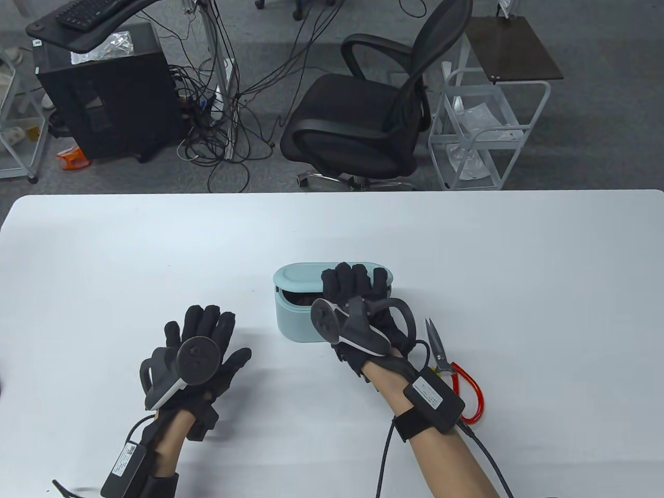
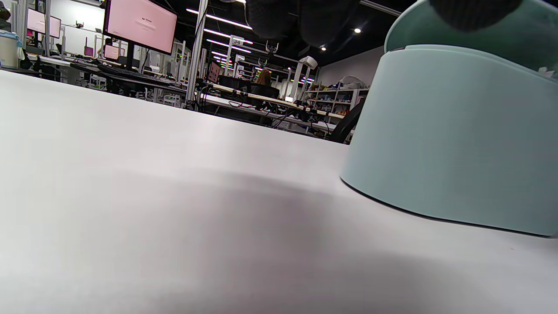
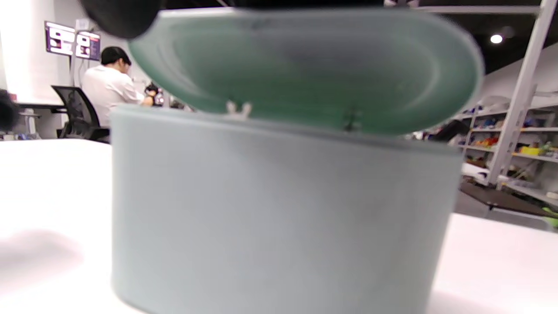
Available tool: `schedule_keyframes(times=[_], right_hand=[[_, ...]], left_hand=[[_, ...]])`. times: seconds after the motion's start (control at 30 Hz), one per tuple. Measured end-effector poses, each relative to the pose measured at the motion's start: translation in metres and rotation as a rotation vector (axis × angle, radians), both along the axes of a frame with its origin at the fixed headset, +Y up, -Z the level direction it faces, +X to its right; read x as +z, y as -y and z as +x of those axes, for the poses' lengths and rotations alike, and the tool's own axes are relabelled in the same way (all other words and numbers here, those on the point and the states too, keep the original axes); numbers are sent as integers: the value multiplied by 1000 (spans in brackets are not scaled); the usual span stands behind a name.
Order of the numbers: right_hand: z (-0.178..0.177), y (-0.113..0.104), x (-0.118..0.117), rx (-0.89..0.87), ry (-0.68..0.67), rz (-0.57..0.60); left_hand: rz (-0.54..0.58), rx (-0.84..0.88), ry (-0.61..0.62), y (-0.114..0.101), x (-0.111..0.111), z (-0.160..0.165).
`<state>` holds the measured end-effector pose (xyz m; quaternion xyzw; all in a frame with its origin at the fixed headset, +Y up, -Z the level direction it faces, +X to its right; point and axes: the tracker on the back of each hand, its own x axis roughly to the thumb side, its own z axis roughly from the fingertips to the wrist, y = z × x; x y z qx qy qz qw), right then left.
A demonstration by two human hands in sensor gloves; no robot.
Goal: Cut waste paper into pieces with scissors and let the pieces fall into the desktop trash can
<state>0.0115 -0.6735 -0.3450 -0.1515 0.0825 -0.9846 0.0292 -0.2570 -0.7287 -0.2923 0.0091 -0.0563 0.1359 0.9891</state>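
Note:
A mint desktop trash can (image 1: pixel 298 322) stands mid-table, its lid (image 1: pixel 295 274) tilted up at the front over a dark gap. My right hand (image 1: pixel 355 285) lies on the lid with fingers laid across its top. The right wrist view fills with the can's wall (image 3: pixel 279 209) and the raised lid (image 3: pixel 314 65). My left hand (image 1: pixel 210 332) rests flat on the table (image 1: pixel 467 249) left of the can, fingers spread, holding nothing. In the left wrist view the can (image 2: pixel 457 139) sits at the right. Scissors (image 1: pixel 441 353) with a red handle lie beside my right wrist.
Beyond the table's far edge stand a black office chair (image 1: pixel 358 129), a white wire cart (image 1: pixel 487 135) and a black computer case (image 1: pixel 109 98) with tangled cables. White tabletop stretches left and behind the can.

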Motion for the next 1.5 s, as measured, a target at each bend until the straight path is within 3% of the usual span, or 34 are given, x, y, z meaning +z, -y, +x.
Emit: schedule_keyframes(times=[0.33, 0.7, 1.07, 1.3, 1.5], right_hand=[[3, 33, 13, 28, -36, 64], [2, 50, 19, 0, -16, 119], [-1, 56, 21, 119, -22, 179], [-1, 58, 19, 80, -15, 122], [10, 47, 17, -6, -14, 87]], left_hand=[[-4, -4, 1, 0, -1, 1], [-5, -5, 3, 0, -1, 1], [1, -5, 10, 1, 0, 4], [6, 0, 7, 1, 0, 3], [14, 7, -3, 0, 0, 1]])
